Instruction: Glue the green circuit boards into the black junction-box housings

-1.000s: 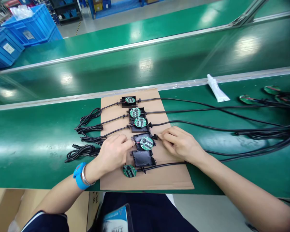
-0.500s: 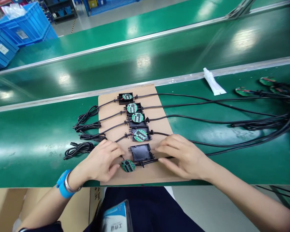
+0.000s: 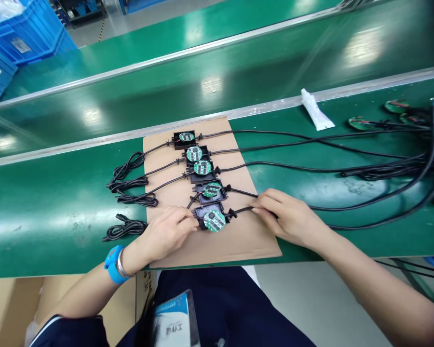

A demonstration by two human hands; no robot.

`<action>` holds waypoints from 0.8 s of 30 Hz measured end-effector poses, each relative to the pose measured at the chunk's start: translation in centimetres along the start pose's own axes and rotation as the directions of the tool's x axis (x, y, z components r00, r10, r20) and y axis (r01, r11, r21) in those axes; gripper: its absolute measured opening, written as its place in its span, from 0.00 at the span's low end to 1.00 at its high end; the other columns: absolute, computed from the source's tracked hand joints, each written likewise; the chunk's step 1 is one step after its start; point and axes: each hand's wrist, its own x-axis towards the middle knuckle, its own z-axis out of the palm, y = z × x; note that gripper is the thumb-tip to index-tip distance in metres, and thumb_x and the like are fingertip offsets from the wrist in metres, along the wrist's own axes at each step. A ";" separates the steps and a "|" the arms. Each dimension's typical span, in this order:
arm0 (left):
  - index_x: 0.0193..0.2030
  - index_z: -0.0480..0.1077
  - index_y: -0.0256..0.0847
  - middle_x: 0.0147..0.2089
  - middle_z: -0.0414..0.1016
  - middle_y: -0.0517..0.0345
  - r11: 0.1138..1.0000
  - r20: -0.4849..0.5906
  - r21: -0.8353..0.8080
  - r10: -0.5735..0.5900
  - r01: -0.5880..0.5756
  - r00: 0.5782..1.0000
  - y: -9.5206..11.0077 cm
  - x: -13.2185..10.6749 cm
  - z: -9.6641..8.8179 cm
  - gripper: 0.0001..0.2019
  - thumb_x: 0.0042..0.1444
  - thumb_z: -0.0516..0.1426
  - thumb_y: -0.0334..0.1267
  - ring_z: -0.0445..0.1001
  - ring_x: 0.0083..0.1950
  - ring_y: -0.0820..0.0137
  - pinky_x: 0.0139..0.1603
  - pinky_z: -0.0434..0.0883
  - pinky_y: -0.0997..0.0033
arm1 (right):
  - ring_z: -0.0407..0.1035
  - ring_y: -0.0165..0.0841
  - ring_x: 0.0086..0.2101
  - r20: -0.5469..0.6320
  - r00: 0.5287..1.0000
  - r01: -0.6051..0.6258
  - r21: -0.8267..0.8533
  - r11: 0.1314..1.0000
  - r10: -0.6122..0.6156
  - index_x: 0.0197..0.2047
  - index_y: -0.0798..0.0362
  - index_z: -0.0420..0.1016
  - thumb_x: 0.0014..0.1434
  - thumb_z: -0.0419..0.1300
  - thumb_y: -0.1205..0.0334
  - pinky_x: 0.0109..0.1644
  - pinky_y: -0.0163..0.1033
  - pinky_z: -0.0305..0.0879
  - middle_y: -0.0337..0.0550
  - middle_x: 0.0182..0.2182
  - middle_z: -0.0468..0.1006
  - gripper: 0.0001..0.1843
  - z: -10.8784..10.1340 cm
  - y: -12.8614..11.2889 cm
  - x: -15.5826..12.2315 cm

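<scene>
"Found the nearest circuit board (image 3: 214, 220) shifted since half a second earlier, from the cardboard sheet (image 3: 202, 246) beside the nearest black case (image 3: 207, 210) to a perch over it, overlapping its near rim."

"And starting from the left?"

"Saw blue crates (image 3: 27, 31) at the back, then coiled leads (image 3: 125, 229) on the green surface (image 3: 58, 231)."

"Next, the left hand (image 3: 172, 230)?"

"Saw it bent narrow, fingertips at the left side of that case, just beside the board. Could not tell about anything pinched inside them."

"And in the middle?"

"Counted four other cases (image 3: 202, 179) in a row leading away on the cardboard, each with a board over or in it."

"And the key bearing?"

"Placed the nearest board between both hands, closer to the left one. Traced the black cable (image 3: 243, 209) rightward from the case, long axis running roughly left to right."

"And the right hand (image 3: 289, 217)?"

"Saw thumb and fingers brought together on that cable, apart from the board."

"Farther right?"

"Made out a white tube (image 3: 317, 112) near the metal strip (image 3: 271, 107), then loose boards (image 3: 359, 124) and bundled cables (image 3: 372, 174), partly blurred."
</scene>
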 end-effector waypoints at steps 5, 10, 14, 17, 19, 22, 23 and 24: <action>0.45 0.73 0.39 0.44 0.78 0.54 0.989 0.043 0.145 0.007 -0.013 0.999 0.1 0.4 0.5 0.11 0.66 0.51 0.26 0.74 0.43 0.66 0.44 0.71 0.67 | 0.68 0.35 0.35 -0.053 0.999 0.001 -0.156 0.988 -0.009 0.36 0.52 0.69 0.64 0.56 0.69 0.36 0.41 0.66 0.45 0.33 0.73 0.05 1.4 -0.1 0.5; 0.51 0.72 0.40 0.47 0.78 0.52 0.989 0.159 0.146 -0.012 -0.012 0.987 0.0 0.1 -0.7 0.14 0.65 0.50 0.26 0.75 0.44 0.65 0.45 0.70 0.64 | 0.66 0.35 0.32 -0.017 1.000 0.022 -0.162 0.987 -0.025 0.33 0.51 0.72 0.62 0.56 0.69 0.35 0.42 0.63 0.44 0.29 0.73 0.07 0.5 -0.2 1.0; 0.57 0.68 0.42 0.53 0.76 0.48 0.987 0.027 -0.031 -0.158 0.159 0.987 -0.3 -2.3 -3.2 0.16 0.62 0.58 0.36 0.74 0.53 0.61 0.53 0.72 0.58 | 0.67 0.36 0.33 -0.025 0.998 0.058 -0.033 0.998 -0.059 0.38 0.51 0.74 0.61 0.59 0.66 0.39 0.43 0.66 0.44 0.32 0.76 0.03 -0.9 -1.5 2.2; 0.58 0.67 0.42 0.53 0.75 0.46 0.962 -0.044 -0.074 -0.268 0.264 0.962 0.2 -4.1 -5.8 0.20 0.59 0.60 0.37 0.73 0.54 0.59 0.54 0.73 0.55 | 0.68 0.36 0.36 -0.075 0.984 0.167 0.083 0.982 -0.161 0.41 0.51 0.74 0.61 0.60 0.67 0.41 0.44 0.67 0.45 0.35 0.77 0.04 -0.6 -3.9 4.2; 0.56 0.69 0.42 0.51 0.75 0.48 0.943 -0.100 -0.121 -0.321 0.309 0.942 0.7 -4.9 -7.3 0.17 0.59 0.59 0.36 0.74 0.52 0.60 0.52 0.74 0.57 | 0.68 0.37 0.37 -0.053 0.965 0.263 0.114 0.958 -0.258 0.41 0.52 0.75 0.63 0.59 0.64 0.42 0.44 0.66 0.46 0.35 0.77 0.04 0.6 -5.5 5.5; 0.55 0.69 0.44 0.51 0.75 0.50 0.913 -0.122 -0.135 -0.402 0.386 0.908 0.8 -6.1 -8.2 0.16 0.59 0.58 0.36 0.74 0.52 0.61 0.52 0.74 0.57 | 0.68 0.38 0.37 0.027 0.944 0.324 0.094 0.941 -0.327 0.41 0.53 0.76 0.66 0.56 0.58 0.40 0.45 0.65 0.48 0.36 0.77 0.10 3.0 -6.7 6.2; 0.58 0.68 0.43 0.53 0.74 0.49 0.903 -0.069 -0.103 -0.424 0.416 0.903 0.6 -6.6 -8.2 0.19 0.58 0.58 0.36 0.73 0.55 0.59 0.54 0.73 0.54 | 0.68 0.39 0.37 0.038 0.943 0.325 0.089 0.941 -0.329 0.41 0.53 0.77 0.67 0.55 0.57 0.39 0.45 0.64 0.49 0.36 0.77 0.11 3.7 -6.8 6.1; 0.61 0.65 0.42 0.56 0.73 0.46 0.892 0.003 -0.047 -0.450 0.450 0.893 0.2 -7.3 -7.9 0.24 0.57 0.59 0.37 0.71 0.57 0.57 0.56 0.72 0.51 | 0.68 0.39 0.37 0.034 0.944 0.325 0.089 0.941 -0.329 0.42 0.53 0.77 0.67 0.55 0.57 0.39 0.45 0.63 0.49 0.36 0.77 0.11 4.4 -6.6 6.0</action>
